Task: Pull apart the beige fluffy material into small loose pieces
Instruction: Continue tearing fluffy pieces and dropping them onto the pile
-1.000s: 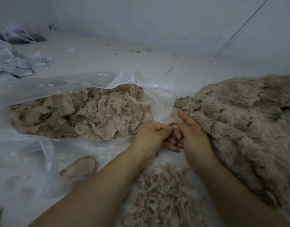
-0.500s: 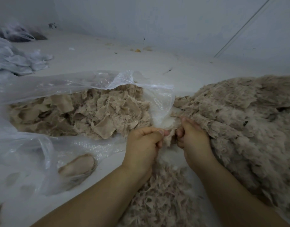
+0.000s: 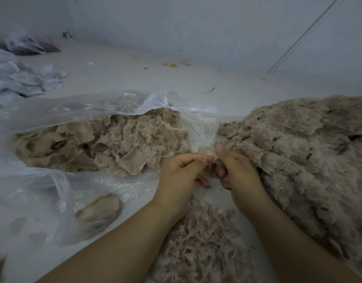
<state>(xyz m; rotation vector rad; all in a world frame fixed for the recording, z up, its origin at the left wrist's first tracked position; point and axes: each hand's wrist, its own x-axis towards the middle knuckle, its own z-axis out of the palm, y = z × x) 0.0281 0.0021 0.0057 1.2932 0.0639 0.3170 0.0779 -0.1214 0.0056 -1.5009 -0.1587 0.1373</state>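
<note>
Two bare forearms are being extended from the bottom edge toward the centre of the view. The left hand (image 3: 181,173) is being held palm-inward, thumb and forefinger pinched shut on a small tuft of beige fluffy material (image 3: 206,153). The right hand (image 3: 237,170), at three o'clock of the left and nearly touching it, is being curled closed around the same tuft, thumb raised on top.

Three gatherings of the beige stuff are being shown. One large fluffy heap (image 3: 302,156) is lying at three o'clock of the hands, and the gripped tuft is joined to its near edge. One pile of shredded pieces (image 3: 198,244) is lying at six o'clock, between the forearms. One mass of flatter scraps (image 3: 106,146) is sitting at nine to ten o'clock inside a clear plastic bag (image 3: 53,111), whose mouth is lying open toward the hands.

Everything is resting on a pale grey floor (image 3: 147,76). A plain pale wall (image 3: 196,23) is rising at twelve o'clock, and crumpled whitish fabric (image 3: 18,78) is lying at ten o'clock.
</note>
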